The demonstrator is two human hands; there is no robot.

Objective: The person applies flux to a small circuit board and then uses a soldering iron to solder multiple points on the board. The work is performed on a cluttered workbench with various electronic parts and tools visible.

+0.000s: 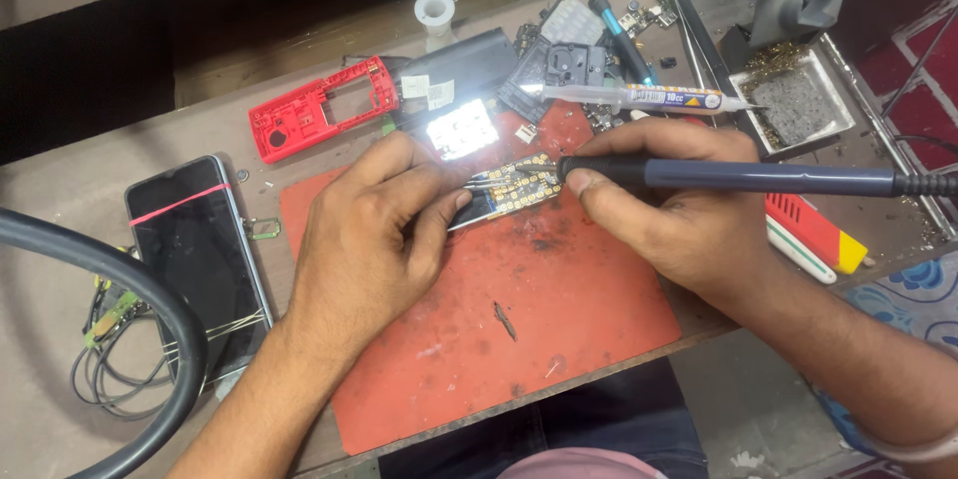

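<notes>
My left hand rests on a red work mat and pinches metal tweezers, whose tips reach onto a small circuit board with gold contact pads. My right hand grips a dark blue soldering iron like a pen. Its tip touches the board's upper edge near the tweezers. The board lies tilted on the mat between both hands, partly hidden by my left thumb.
A red phone frame, a bright lit panel and a syringe tube lie behind the mat. A black smartphone with a rubber band sits left. Metal tray, screwdriver and loose wires surround the bench.
</notes>
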